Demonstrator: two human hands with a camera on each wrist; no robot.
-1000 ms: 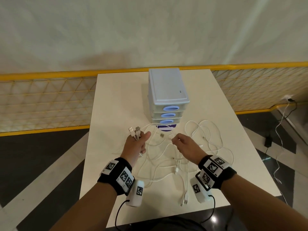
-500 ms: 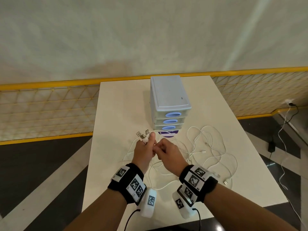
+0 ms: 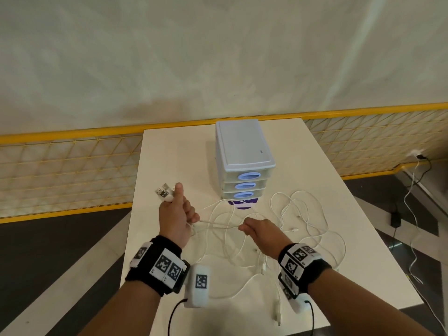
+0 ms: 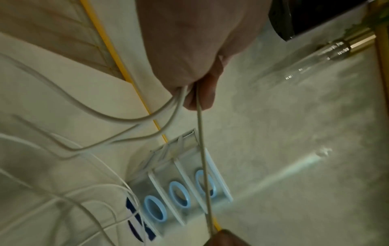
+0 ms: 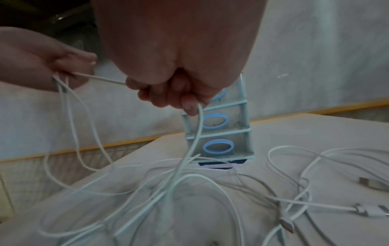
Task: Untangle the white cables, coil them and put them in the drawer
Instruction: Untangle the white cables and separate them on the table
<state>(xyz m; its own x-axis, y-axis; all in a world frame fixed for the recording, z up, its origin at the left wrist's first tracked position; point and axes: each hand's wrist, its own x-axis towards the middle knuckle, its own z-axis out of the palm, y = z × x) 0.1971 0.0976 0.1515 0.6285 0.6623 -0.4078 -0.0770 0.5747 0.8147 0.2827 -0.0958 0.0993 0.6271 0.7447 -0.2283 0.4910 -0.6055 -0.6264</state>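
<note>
Left hand (image 3: 175,218) fisted round several white cables (image 3: 244,241), thumb up, USB plugs (image 3: 164,191) sticking out at its 11 o'clock. Right hand (image 3: 260,232) curled round one strand (image 3: 219,225) — that strand runs taut between the two fists, lifted off the table (image 3: 174,163). Below and toward 3 o'clock of the right hand the other cables lie in loose overlapping loops on the tabletop, connectors scattered among them. Drawer unit (image 3: 243,156) at 12 o'clock of the hands — three drawers, all closed, blue oval handles.
</note>
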